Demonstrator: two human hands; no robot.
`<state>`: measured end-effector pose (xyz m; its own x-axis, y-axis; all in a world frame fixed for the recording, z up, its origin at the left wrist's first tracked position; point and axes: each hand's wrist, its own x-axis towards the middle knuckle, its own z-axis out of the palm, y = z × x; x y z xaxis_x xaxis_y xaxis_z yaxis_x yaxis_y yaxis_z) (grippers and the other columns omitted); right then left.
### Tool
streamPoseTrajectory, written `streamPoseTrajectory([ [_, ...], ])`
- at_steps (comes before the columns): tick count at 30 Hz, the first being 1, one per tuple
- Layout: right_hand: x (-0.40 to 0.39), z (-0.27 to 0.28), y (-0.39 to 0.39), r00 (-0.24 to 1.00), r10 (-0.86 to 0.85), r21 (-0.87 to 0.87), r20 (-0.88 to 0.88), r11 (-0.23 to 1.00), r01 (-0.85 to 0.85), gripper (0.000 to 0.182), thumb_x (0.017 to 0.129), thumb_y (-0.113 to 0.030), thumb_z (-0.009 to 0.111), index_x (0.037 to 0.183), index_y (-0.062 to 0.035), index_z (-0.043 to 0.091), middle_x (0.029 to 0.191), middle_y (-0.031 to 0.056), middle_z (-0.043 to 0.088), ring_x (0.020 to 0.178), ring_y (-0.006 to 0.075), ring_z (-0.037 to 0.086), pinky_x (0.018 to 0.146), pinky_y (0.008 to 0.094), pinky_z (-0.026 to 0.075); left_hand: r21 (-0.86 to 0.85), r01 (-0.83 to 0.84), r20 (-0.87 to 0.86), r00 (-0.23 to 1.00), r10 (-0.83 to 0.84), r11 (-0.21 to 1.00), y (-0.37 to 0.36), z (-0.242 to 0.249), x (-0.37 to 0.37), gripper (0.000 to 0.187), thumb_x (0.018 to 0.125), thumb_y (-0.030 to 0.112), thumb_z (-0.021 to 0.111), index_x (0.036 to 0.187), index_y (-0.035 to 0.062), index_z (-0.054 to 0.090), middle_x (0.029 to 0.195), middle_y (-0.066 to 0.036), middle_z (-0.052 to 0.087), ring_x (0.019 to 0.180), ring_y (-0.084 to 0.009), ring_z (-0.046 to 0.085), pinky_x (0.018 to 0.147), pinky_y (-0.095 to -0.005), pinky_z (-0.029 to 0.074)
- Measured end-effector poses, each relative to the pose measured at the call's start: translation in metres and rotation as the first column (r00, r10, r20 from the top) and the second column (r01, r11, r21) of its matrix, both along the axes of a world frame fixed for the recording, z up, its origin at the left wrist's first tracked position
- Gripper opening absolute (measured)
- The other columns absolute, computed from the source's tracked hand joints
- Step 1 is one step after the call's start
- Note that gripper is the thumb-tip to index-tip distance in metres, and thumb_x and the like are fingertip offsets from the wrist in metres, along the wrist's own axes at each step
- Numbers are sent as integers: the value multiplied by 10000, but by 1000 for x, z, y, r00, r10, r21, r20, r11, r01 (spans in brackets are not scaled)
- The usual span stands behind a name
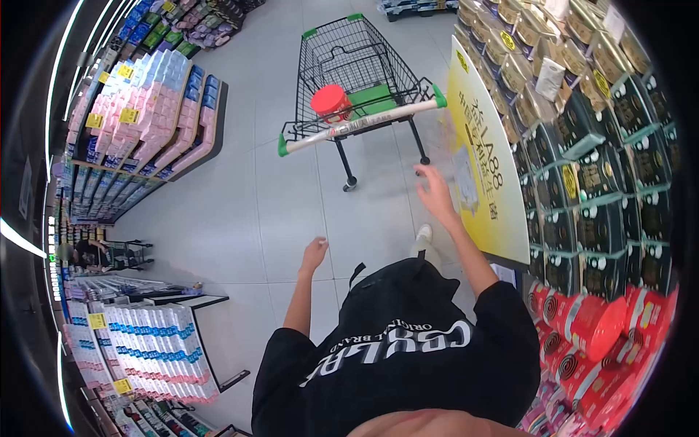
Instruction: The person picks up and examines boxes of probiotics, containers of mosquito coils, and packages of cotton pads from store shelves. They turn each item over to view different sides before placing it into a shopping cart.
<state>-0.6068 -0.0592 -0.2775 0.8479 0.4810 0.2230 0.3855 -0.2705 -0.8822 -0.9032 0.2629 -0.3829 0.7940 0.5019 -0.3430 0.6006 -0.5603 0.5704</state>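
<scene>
My right hand (435,191) reaches forward with nothing in it, thumb and fingers apart, beside the yellow sign board. My left hand (314,253) hangs lower over the floor, its fingers loosely curled and holding nothing that I can see. In front of both hands, touched by neither, stands a black wire shopping cart (341,58) with green corners and a pale handlebar (378,119). A round red tub (330,100) with a red lid sits inside the cart near the handle, left of a green panel (370,97).
On the right, the yellow sign board (486,146) fronts stacked dark boxes (601,222) and red tubs (582,328). Shelves of pink and blue packs (145,109) stand left, white packs (149,342) lower left. A person (89,251) is far left beside another cart. Grey tile floor (240,211) lies between.
</scene>
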Motion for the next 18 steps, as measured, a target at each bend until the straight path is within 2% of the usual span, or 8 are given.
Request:
streamPoseTrajectory([
  [2, 47, 38, 35, 974, -13, -56, 225, 998, 26, 529, 742, -21, 677, 1247, -89, 537, 1264, 146, 504, 1246, 339, 423, 1006, 443, 398, 51, -18, 181, 983, 8, 999, 2, 45, 65, 303, 924, 269, 568, 1114, 42, 632, 976, -172, 689, 905, -318, 663, 785, -385, 509],
  [3, 66, 42, 56, 963, -21, -92, 269, 995, 48, 544, 735, -32, 690, 1252, -94, 534, 1289, 142, 483, 1267, 347, 393, 1009, 451, 398, 71, -21, 295, 956, -1, 997, 2, 63, 96, 272, 932, 235, 564, 1112, 45, 634, 945, -152, 695, 871, -284, 670, 765, -368, 510],
  [5, 101, 44, 89, 929, -29, -167, 370, 981, 97, 574, 722, -55, 716, 1262, -106, 528, 1340, 132, 442, 1309, 364, 334, 1016, 468, 397, 7, -74, 411, 909, 65, 997, -1, 106, 156, 225, 934, 164, 561, 1113, 49, 633, 934, -115, 689, 846, -222, 654, 741, -342, 508],
  [8, 132, -4, 122, 952, 34, -275, 303, 960, 53, 564, 701, -96, 745, 1228, -116, 545, 1329, 123, 431, 1303, 369, 326, 1010, 464, 408, -31, -109, 464, 879, 111, 994, 9, 139, 232, 250, 918, 165, 588, 1131, 37, 619, 1027, -97, 656, 927, -184, 618, 764, -315, 493],
  [11, 130, -4, 140, 952, -69, -309, 299, 937, 164, 528, 670, -126, 763, 1157, -112, 562, 1247, 117, 455, 1267, 351, 358, 921, 453, 456, 56, -49, 579, 815, 8, 997, 46, 129, 304, 272, 887, 133, 622, 1139, 33, 608, 1098, -87, 616, 976, -175, 586, 762, -298, 490],
  [14, 131, 3, 149, 950, -131, -320, 285, 921, 223, 484, 657, -140, 757, 1100, -102, 566, 1176, 105, 477, 1232, 337, 385, 845, 458, 474, 192, -74, 557, 829, -47, 979, 101, 99, 381, 468, 817, 245, 707, 1207, 35, 557, 1166, -149, 562, 1079, -242, 529, 846, -386, 474],
  [17, 141, -18, 162, 948, -150, -414, 280, 872, 260, 413, 636, -128, 739, 1015, -111, 576, 1077, 88, 494, 1188, 312, 419, 823, 435, 472, 436, -8, 293, 947, -134, 900, 141, 62, 456, 879, 689, 497, 772, 1359, 50, 418, 1286, -286, 433, 1238, -420, 393, 1021, -506, 356],
  [18, 142, -21, 163, 942, -181, -417, 281, 861, 290, 401, 627, -119, 734, 995, -112, 577, 1052, 83, 498, 1176, 306, 428, 827, 429, 468, 395, 63, 188, 971, -148, 916, 160, 32, 478, 1035, 622, 580, 773, 1412, 74, 337, 1332, -336, 344, 1273, -470, 322, 1049, -517, 325],
])
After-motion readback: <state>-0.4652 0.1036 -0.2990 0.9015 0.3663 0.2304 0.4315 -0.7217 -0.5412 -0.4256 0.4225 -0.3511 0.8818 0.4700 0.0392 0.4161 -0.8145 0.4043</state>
